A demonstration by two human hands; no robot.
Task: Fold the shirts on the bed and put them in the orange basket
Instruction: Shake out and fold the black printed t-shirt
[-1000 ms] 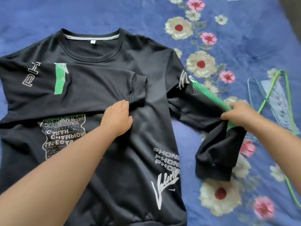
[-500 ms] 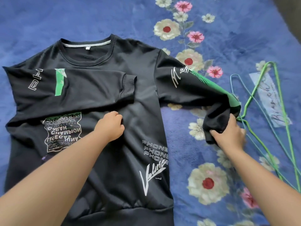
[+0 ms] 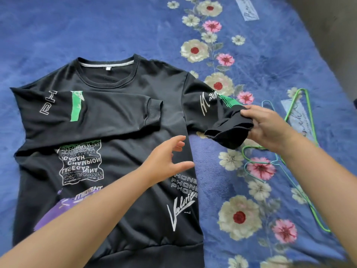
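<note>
second sleeve about to be folded in

blue floral bed [image 3: 289, 45] carries the black shirt [image 3: 116, 190] flat, collar away, so its folds stay square. one sleeve [image 3: 92, 111] already lies across the chest. right hand [image 3: 268, 126] pinches the other sleeve's cuff [image 3: 229, 132], likely to lay it over too. left hand [image 3: 166, 161] hovers released, fingers spread, ready to steady the fabric. wire hangers [image 3: 301, 117] lie beside; no orange basket in view.

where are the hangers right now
In the head view the wire hangers lie on the blue floral blanket, right of the black shirt, partly under the right hand.
</note>
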